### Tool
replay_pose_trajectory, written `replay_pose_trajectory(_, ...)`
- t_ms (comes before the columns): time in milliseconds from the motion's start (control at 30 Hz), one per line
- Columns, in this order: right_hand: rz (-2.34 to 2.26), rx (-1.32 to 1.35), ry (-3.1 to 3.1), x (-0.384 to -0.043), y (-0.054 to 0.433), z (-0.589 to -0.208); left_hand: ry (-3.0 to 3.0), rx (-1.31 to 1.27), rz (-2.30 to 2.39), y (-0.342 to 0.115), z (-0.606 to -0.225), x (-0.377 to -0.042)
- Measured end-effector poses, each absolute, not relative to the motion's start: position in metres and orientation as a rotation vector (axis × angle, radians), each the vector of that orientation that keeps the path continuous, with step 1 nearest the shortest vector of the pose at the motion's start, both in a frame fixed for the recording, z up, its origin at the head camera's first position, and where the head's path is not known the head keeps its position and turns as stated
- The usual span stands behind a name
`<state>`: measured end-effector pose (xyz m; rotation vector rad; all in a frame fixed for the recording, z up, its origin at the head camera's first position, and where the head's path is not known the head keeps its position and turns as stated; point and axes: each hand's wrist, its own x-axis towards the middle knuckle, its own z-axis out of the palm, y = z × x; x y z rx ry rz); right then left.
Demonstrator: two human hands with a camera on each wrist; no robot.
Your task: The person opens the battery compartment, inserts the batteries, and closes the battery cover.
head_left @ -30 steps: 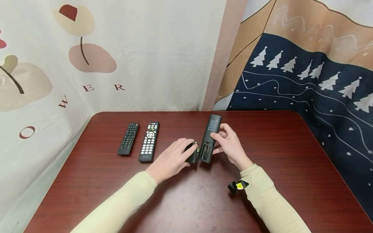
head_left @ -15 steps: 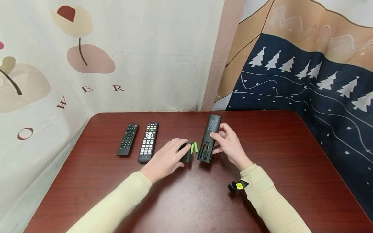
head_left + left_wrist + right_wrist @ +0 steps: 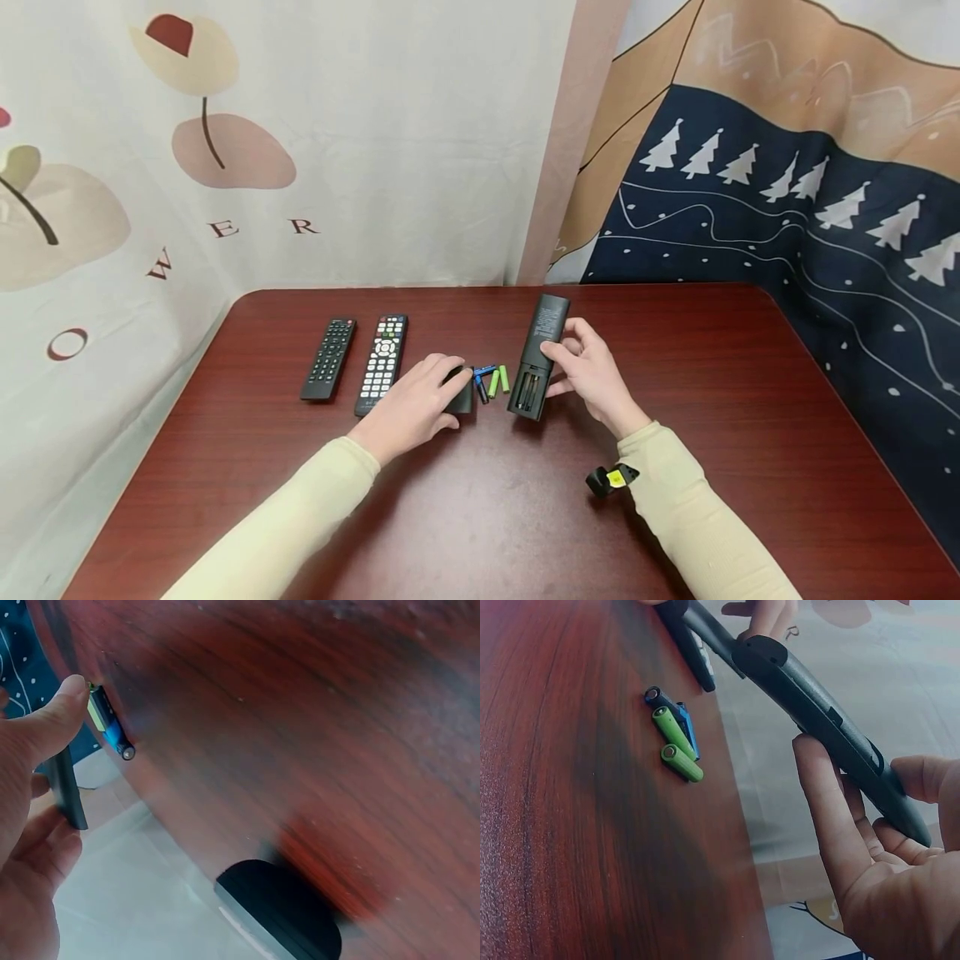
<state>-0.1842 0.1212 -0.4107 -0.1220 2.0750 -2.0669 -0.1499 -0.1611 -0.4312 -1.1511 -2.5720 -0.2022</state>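
My right hand (image 3: 596,375) holds a black remote control (image 3: 548,321) tilted above the table, its back toward me. The lower end shows an uncovered battery compartment (image 3: 531,392) with metal parts inside. Between the thumb and fingers of my left hand (image 3: 412,404) is a flat dark battery cover (image 3: 461,401), seen edge-on as a thin dark cover (image 3: 66,787) in the left wrist view. Two green batteries (image 3: 673,733) lie on the table between the hands. Blue-and-black batteries (image 3: 482,388) lie against them, on the side nearer my left hand.
On the left lie a black remote (image 3: 330,358) and another remote with white buttons (image 3: 384,354), whose lower end is partly behind my left hand. The reddish-brown table (image 3: 510,517) reaches back to a printed curtain (image 3: 412,167). A black wrist device (image 3: 611,480) sits by the right sleeve.
My left hand has moved left with the battery cover, away from the held remote. The green and then the blue batteries have come into view on the table. My right hand has stayed in place.
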Motion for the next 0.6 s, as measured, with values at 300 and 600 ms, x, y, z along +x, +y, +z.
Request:
replay_pose_trajectory(300,-2.064,-0.125,2.078,-0.1843,0.1222,-0.4120,-2.605,-1.131,-0.212,-0.1675,-0.4354,-0.1527)
replay_pose_trajectory(600,-2.066,-0.114,2.071,-0.1841,0.1239,-0.4109,-2.727,-1.078,-0.192,-0.1695,-0.4337,-0.1533)
